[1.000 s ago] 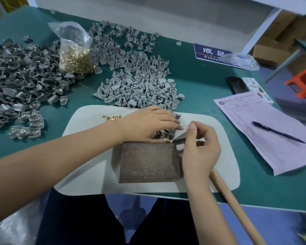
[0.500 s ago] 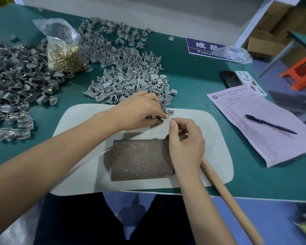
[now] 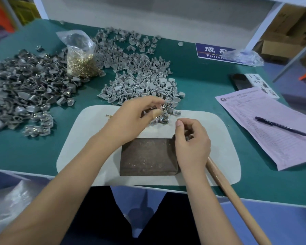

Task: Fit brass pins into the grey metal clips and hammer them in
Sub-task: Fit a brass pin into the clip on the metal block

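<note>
While the left hand (image 3: pixel 131 119) pinches a grey clip (image 3: pixel 163 107) at the near edge of the loose clip pile (image 3: pixel 140 76), fingertips raised off the white mat (image 3: pixel 95 138), the clip's orientation is too small to read. The right hand (image 3: pixel 191 144) is curled around a small part I cannot identify; the hammer handle (image 3: pixel 237 200) runs from it toward the near right. Versus 0.5 s ago, the left fingers have lifted off the mat; the steel block (image 3: pixel 148 156) is unmoved, and the pin bag (image 3: pixel 79 59) stands between the piles.
</note>
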